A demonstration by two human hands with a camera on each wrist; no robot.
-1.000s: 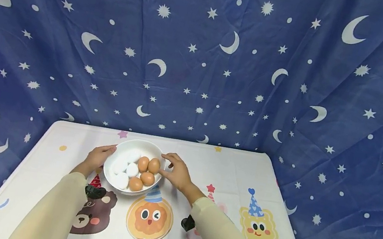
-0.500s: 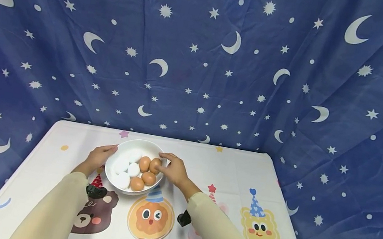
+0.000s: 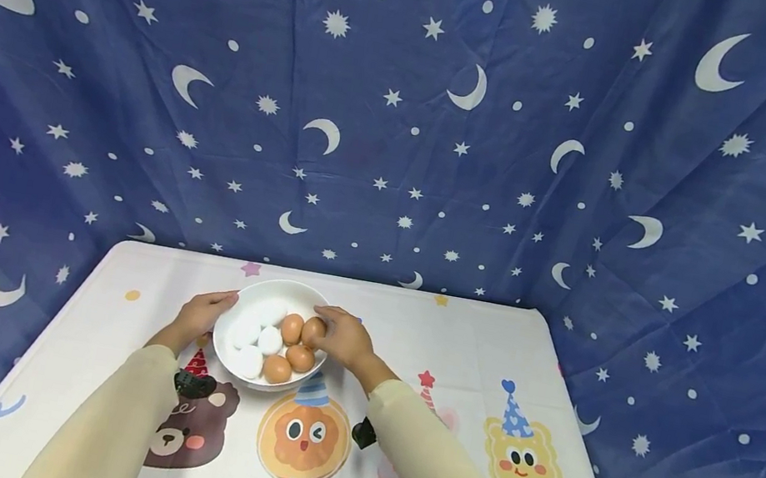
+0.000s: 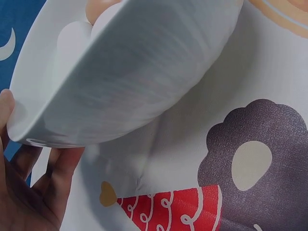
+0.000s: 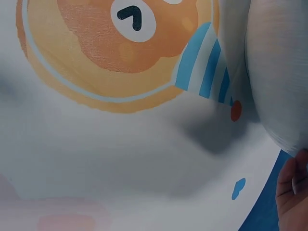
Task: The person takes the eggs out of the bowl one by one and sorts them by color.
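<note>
A white bowl (image 3: 228,348) stands near the far side of the table with several white eggs (image 3: 249,361) and several brown eggs (image 3: 277,369) inside. My left hand (image 3: 197,316) holds the bowl's left rim; in the left wrist view its thumb lies at the rim and the fingers curl under the outer wall. Over the right rim reaches my right hand (image 3: 346,340), its thumb and fingers pinching the rightmost brown egg (image 3: 313,331). In the right wrist view only part of that hand shows at the lower right, beside the bowl's wall, and the egg is hidden.
A white tablecloth (image 3: 458,336) with printed cartoon figures covers the table. Behind and at the sides hangs a blue curtain (image 3: 398,148) with moons and stars.
My right hand has moved left from the bowl's rim onto the rightmost brown egg, its fingers closing round it. The left hand keeps its hold on the bowl.
</note>
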